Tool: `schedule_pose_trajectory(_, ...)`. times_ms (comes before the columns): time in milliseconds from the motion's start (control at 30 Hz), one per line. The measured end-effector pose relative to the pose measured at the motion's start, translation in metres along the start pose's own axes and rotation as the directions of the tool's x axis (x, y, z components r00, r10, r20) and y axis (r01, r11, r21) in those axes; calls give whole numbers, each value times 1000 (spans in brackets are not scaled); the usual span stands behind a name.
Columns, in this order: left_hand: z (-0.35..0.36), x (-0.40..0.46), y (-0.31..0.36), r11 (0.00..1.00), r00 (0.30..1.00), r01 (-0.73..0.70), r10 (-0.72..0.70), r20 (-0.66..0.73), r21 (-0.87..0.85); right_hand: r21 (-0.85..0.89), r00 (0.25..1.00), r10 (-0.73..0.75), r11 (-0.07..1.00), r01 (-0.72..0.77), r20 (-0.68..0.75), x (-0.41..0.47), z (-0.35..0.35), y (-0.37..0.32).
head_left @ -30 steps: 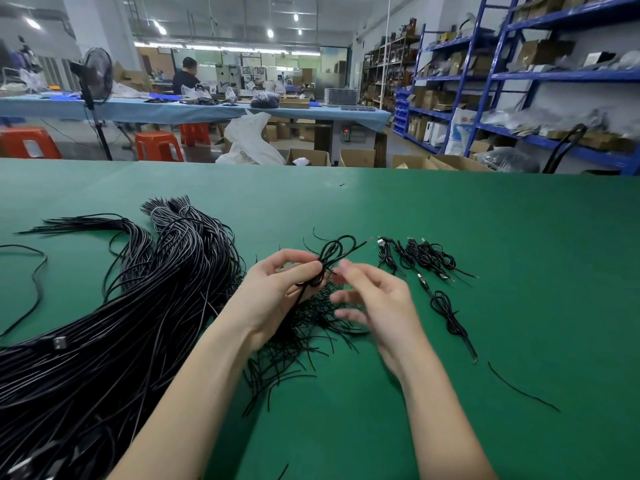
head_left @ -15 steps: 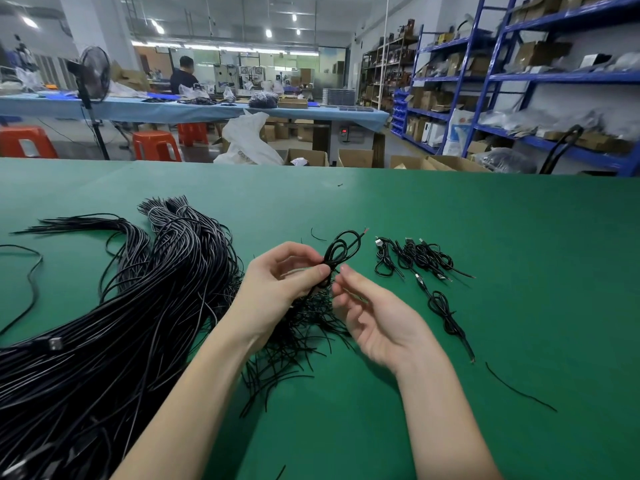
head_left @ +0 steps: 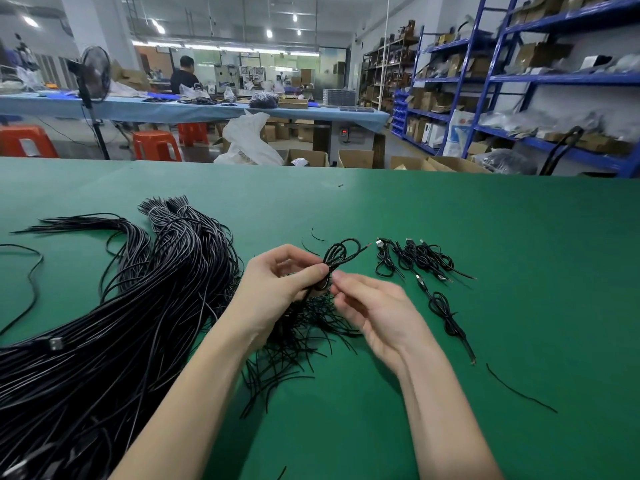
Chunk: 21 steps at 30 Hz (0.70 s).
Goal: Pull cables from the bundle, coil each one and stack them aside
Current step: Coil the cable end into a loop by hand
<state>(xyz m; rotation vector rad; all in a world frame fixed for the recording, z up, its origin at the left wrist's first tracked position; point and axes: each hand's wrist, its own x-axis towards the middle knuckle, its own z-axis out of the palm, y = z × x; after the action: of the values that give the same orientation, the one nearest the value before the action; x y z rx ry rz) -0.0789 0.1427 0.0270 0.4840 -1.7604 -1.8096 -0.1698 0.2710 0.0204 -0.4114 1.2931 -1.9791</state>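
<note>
A big bundle of long black cables [head_left: 114, 306] sprawls over the left of the green table [head_left: 485, 237]. My left hand [head_left: 277, 289] pinches a small coiled black cable [head_left: 337, 254] at its waist, loops sticking up past the thumb. My right hand [head_left: 374, 306] is palm up just right of it, fingertips at the coil's lower part, apparently pinching a thin tie there. A row of finished coiled cables [head_left: 415, 259] lies to the right, with one more coil [head_left: 446, 317] nearer me.
A heap of short black ties [head_left: 298, 344] lies under my hands. A stray tie [head_left: 519, 389] rests at the right. Beyond the table's far edge are cardboard boxes [head_left: 353, 157], orange stools [head_left: 156, 145] and blue shelving [head_left: 519, 81].
My right hand turned palm up and drew back a little, then its fingertips returned to the coil. My left hand kept holding the coil, lifting it slightly.
</note>
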Motion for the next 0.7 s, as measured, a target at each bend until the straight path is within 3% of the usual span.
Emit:
schedule_pose_trajectory(33, 0, 1, 2, 998, 998, 54, -54, -12, -29, -206, 988, -154, 968, 144, -30, 1, 0, 2)
schedule_pose_trajectory(67, -1, 2, 4, 992, 993, 115, -116, -21, -60, -444, 943, -333, 848, 290, -21, 3, 0, 4)
schedule_pose_trajectory(100, -2, 2, 5, 981, 984, 172, -174, -25, -87, -643, 865, -498, 647, 411, 51, 4, -2, 7)
schedule_pose_trajectory(167, -4, 3, 7, 964, 971, 236, -240, -20, -122, -782, 697, -664, 271, 562, 271, 7, -4, 15)
schedule_pose_trajectory(200, -6, 3, 7, 963, 970, 238, -243, -23, -124, -788, 649, -687, 182, 589, 327, 8, -4, 18)
schedule_pose_trajectory(233, -7, 3, 7, 968, 973, 224, -229, -30, -116, -788, 644, -695, 182, 588, 320, 9, -4, 22)
schedule_pose_trajectory(267, -8, 3, 6, 974, 978, 199, -204, -38, -105, -775, 689, -683, 291, 561, 242, 10, -2, 24)
schedule_pose_trajectory(300, -10, 2, 6, 980, 984, 171, -176, -41, -99, -710, 779, -617, 499, 497, 112, 9, 1, 23)
schedule_pose_trajectory(333, -11, 3, 5, 986, 989, 142, -146, -36, -93, -560, 883, -470, 734, 384, -10, 8, 4, 20)
schedule_pose_trajectory(367, -12, 3, 5, 990, 993, 114, -116, -25, -82, -367, 960, -271, 902, 225, -77, 7, 8, 17)
schedule_pose_trajectory(400, -12, 3, 5, 994, 996, 89, -90, -11, -66, -212, 993, -90, 975, 71, -82, 6, 9, 15)
schedule_pose_trajectory(500, -10, 1, 5, 999, 999, 47, -47, 15, -19, 17, 987, 159, 987, -159, 1, 6, 7, 11)
schedule_pose_trajectory(700, -9, 0, 8, 1000, 999, 24, -24, 33, 10, 279, 959, 252, 919, -279, 129, 1, 9, 8)
